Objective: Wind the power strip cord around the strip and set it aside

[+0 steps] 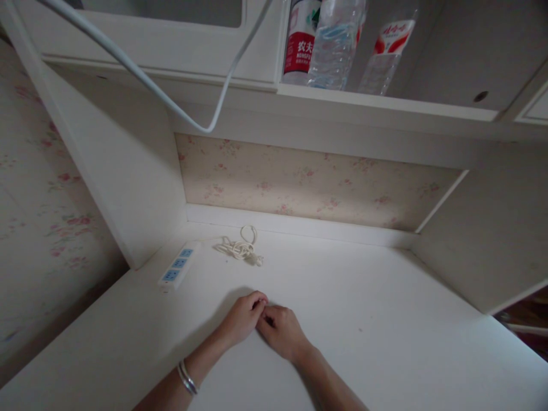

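Cabinet (171, 51): biggest thing here by a mile, hanging up at 12 o'clock, if you put the left hand (243, 315) and right hand (282, 331) at the middle of the dial.
Desk (363, 365): plain white, spreads all round the hands and back under the cabinet.
Wallpaper (308, 182): faded flowers, a strip of it at 12, between desk and cabinet.
Tube (208, 130): pale bent thing dipping in front of the cabinet, 11 to 12. No clue what it's for tbh.
Bottles (334, 45): three clear plastic ones up on the shelf (385, 104), 12 to 1.
Strip (177, 268): power strip with blue sockets, lying on the desk at 10.
Cord (237, 249): loosely bundled, between 11 and 12, near the hands but not touched. Its plug (257, 261) seems to be the end closest to them.
Hands: both curled closed, fingers touching, resting on the desk. Nothing visibly gripped; can't tell if something tiny's tucked inside. Looks like a pause to me. Going for the cord would call for parting them and reaching forward, slightly left.
Bangles (187, 377): silvery, on the left wrist, roughly 8 o'clock.
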A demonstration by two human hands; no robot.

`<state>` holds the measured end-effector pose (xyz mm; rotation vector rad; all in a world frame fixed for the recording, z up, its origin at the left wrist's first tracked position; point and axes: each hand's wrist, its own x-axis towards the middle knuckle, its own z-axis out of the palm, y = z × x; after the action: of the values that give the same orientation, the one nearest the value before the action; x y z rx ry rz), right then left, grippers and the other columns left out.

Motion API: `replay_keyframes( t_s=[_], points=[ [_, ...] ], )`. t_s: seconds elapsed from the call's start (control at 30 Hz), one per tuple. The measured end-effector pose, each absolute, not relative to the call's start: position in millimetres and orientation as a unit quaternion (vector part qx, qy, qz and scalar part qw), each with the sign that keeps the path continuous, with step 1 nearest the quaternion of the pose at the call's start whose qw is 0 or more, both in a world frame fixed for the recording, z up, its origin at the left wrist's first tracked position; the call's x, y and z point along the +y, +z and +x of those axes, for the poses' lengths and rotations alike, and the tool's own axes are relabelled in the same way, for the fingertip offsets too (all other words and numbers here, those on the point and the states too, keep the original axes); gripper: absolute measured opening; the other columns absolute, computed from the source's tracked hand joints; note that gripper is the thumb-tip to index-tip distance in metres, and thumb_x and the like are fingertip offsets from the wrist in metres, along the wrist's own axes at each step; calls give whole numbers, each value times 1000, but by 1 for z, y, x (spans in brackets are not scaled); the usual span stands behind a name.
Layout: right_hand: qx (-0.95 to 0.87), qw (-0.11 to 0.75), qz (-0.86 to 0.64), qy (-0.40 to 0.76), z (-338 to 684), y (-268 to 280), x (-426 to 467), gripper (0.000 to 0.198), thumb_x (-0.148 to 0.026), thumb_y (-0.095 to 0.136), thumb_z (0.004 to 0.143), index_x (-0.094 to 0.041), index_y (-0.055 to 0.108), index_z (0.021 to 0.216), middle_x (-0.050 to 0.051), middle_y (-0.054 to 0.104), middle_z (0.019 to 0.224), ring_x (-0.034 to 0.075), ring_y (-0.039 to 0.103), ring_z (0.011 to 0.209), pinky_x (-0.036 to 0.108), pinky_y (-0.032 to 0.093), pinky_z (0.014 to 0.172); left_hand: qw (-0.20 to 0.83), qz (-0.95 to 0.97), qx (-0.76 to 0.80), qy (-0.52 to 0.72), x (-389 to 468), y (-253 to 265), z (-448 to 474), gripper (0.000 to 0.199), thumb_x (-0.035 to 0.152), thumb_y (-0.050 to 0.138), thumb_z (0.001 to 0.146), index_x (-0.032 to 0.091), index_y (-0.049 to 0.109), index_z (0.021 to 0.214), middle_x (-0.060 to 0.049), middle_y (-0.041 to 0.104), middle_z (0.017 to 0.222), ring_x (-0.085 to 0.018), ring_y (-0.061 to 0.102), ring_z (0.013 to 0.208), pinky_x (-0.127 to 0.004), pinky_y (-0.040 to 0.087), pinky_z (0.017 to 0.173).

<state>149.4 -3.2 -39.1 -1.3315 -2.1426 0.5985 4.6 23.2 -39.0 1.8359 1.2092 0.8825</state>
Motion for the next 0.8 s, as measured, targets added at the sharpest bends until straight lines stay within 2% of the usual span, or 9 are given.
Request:
replay_keyframes(
  t_s=[0.8],
  points=[
    [-798,267,-491,228,150,-40,-3,21,-21,48,85,-19,61,69,-1,65,69,10,55,62,19,34,60,378,717,476,341,24,-41,5,24,27,41,88,19,64,84,-3,68,81,-17,62,79,-25,43,71]
  ],
)
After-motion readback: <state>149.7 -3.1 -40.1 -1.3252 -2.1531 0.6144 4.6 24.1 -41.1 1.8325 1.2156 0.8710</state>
